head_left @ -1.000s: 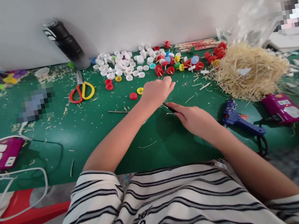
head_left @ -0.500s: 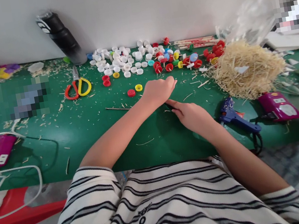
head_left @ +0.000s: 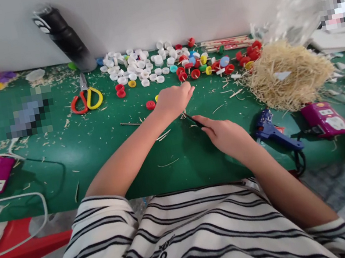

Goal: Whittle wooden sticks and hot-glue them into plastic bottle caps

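My left hand (head_left: 174,100) is closed, palm down, over the middle of the green table. Its fingers curl out of sight, so what they hold cannot be made out. In my right hand (head_left: 225,134) is a thin black tool (head_left: 195,121), gripped with the index finger stretched along it. The tool's tip points at pale slivers just below my left hand. Beside my left wrist lie a red bottle cap (head_left: 150,105) and a yellow cap (head_left: 157,98), partly covered. A thin dark rod (head_left: 129,123) runs beneath my left forearm.
Many white caps (head_left: 139,66) and colored caps on sticks (head_left: 196,73) line the back. Left stand scissors (head_left: 85,95) and a black bottle (head_left: 66,41). To the right are a straw-like heap (head_left: 290,77), a blue glue gun (head_left: 275,133) and a purple box (head_left: 326,119).
My left hand has shifted left, partly covering the yellow cap. More of the black tool shows between my hands. Pale strips now show beside my left forearm. The view has shifted slightly.
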Demonstrator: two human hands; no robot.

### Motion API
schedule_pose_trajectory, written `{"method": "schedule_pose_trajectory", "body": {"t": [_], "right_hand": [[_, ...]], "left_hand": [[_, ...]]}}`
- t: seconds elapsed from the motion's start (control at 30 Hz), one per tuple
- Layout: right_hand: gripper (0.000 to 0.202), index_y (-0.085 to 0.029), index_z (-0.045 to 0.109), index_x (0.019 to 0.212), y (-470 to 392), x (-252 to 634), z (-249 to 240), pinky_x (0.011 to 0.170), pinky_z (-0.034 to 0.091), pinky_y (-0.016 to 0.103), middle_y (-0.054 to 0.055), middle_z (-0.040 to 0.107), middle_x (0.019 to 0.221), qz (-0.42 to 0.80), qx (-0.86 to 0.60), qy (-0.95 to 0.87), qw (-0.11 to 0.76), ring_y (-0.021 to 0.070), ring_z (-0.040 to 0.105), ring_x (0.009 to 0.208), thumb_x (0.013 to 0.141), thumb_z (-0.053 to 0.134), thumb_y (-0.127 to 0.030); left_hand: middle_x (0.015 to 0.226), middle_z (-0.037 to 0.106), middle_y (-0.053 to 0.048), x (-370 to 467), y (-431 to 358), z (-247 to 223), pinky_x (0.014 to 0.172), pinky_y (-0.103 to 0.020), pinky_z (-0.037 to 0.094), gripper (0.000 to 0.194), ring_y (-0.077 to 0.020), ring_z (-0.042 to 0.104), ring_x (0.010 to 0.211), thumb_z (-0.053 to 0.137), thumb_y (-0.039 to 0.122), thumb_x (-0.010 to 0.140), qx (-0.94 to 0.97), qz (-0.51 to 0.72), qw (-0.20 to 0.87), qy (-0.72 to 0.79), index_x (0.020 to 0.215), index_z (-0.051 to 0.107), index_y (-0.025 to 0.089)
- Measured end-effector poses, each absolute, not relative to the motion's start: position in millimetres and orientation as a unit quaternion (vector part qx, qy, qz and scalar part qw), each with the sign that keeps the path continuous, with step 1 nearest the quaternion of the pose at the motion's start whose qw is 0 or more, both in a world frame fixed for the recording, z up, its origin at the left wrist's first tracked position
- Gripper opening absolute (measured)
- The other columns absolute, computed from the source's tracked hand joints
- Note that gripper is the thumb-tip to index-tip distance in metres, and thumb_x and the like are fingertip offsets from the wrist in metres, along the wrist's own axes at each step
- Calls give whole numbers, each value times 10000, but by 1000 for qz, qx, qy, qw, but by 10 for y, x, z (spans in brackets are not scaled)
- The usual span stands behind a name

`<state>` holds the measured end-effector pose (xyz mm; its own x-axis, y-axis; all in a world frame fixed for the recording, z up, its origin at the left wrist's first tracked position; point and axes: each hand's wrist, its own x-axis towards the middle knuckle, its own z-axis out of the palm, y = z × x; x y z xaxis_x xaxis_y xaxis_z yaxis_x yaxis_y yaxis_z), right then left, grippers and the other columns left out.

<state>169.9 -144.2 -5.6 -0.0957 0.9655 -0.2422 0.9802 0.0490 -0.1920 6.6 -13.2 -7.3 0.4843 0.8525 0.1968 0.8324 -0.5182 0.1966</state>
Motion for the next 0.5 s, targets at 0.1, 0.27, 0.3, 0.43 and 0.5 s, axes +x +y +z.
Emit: {"method": "schedule_pose_trajectory", "body": {"t": [0.1,0.27,0.3,0.43,0.5], "right_hand": [[567,-427,460,1661,-1401,1739,-82,664,449,321,82,819,1112,-151,668,729,13,289,743,864,1108,351,-362],[557,-406,505,1638,-1379,1809,-111,722,509,339,60,824,1170,-188,647,738,-34,288,761,906,1098,380,-344],[554,-405,515,1631,-1380,1832,-119,746,527,342,51,823,1193,-201,639,740,-50,285,767,925,1095,392,-341],[540,-392,560,1603,-1382,1923,-161,862,587,359,24,815,1259,-245,615,740,-119,275,778,1028,1077,447,-341],[536,-393,571,1595,-1388,1948,-186,906,600,382,17,811,1277,-253,614,736,-133,276,781,1051,1074,457,-348]], "left_hand": [[798,722,-115,101,-149,-63,626,-310,323,397,-211,644,701,357,372,1114,862,144,39,485,1097,684,148],[659,579,-27,39,-140,-59,593,-319,244,342,-159,486,586,407,361,1097,857,187,102,470,842,578,211],[632,529,-9,8,-121,-77,591,-323,247,362,-152,452,569,408,360,1095,851,207,129,466,774,510,225],[604,401,22,-111,-4,-182,601,-322,298,442,-140,403,565,410,373,1089,809,293,213,464,687,271,252],[602,401,23,-145,56,-221,613,-320,323,456,-138,409,577,423,371,1086,791,310,230,474,677,260,252]]}}
